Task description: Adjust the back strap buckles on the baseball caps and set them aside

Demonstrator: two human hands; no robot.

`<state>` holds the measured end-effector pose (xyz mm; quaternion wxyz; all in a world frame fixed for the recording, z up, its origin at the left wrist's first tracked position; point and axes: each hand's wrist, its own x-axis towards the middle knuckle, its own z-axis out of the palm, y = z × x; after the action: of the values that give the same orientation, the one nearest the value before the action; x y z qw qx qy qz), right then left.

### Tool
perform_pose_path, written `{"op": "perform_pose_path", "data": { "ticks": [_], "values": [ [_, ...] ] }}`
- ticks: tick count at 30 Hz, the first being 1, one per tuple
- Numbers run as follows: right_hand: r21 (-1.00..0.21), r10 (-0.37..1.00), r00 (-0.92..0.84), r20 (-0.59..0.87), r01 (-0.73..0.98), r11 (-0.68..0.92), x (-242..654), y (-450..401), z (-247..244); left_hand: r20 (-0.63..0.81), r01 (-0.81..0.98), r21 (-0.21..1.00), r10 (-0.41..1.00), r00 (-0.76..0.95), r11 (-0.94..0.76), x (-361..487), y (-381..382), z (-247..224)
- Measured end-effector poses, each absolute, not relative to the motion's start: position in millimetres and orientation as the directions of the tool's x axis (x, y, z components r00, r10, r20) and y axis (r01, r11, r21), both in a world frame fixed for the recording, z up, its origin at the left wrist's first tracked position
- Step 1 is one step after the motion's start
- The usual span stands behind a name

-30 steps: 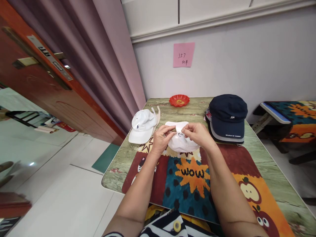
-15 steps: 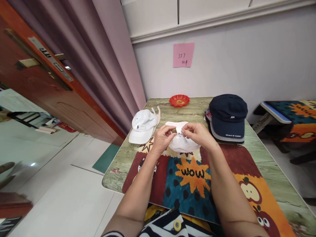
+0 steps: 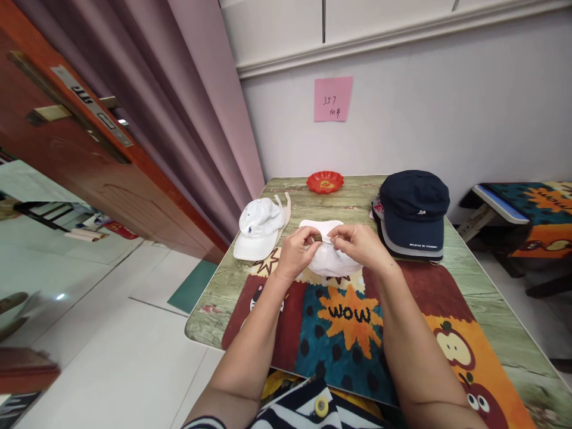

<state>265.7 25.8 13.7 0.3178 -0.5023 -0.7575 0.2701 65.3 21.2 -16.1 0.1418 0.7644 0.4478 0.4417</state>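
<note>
A white cap (image 3: 336, 263) lies on the patterned mat in front of me, its brim at the far side. Over it, my left hand (image 3: 297, 250) pinches one side of the cap's strap, where a small dark metal buckle partly shows at the fingertips. From the other side my right hand (image 3: 360, 243) holds the strap between thumb and fingers. The fingertips of both hands almost meet, and they cover much of the strap.
Left on the table is another white cap (image 3: 259, 229) with a loose strap. A stack of caps, navy one (image 3: 413, 208) on top, stands at right. A red scalloped dish (image 3: 325, 182) sits at the back, below a pink note (image 3: 333, 99) on the wall.
My fingertips have come slightly closer together over the strap, and the buckle is more hidden now. The caps and dish have stayed in place.
</note>
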Motion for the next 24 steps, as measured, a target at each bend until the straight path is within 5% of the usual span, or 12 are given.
{"op": "perform_pose_path", "data": {
  "ticks": [4, 7, 11, 15, 24],
  "values": [
    [-0.734, 0.939, -0.280, 0.199, 0.593, 0.332, 265.2, 25.0, 15.8, 0.557, 0.568, 0.589, 0.798, 0.229, -0.574, 66.6, 17.6, -9.7],
    [-0.754, 0.940, -0.274, 0.204, 0.569, 0.329, 265.7, 26.0, 15.5, 0.509, 0.456, 0.733, 0.852, 0.127, -0.505, 71.4, 15.7, -4.8],
    [-0.787, 0.937, -0.282, 0.204, 0.521, 0.329, 263.9, 26.5, 15.1, 0.183, 0.041, 0.983, 0.981, -0.068, -0.180, 77.9, 15.2, -3.7],
    [-0.794, 0.931, -0.309, 0.196, 0.507, 0.336, 260.1, 25.1, 16.2, -0.059, -0.167, 0.985, 0.996, -0.072, 0.047, 78.1, 13.7, -4.7],
    [-0.774, 0.931, -0.318, 0.180, 0.538, 0.333, 262.2, 25.3, 16.9, -0.030, -0.200, 0.980, 0.998, -0.050, 0.020, 78.3, 12.5, -6.1]
  ]
}}
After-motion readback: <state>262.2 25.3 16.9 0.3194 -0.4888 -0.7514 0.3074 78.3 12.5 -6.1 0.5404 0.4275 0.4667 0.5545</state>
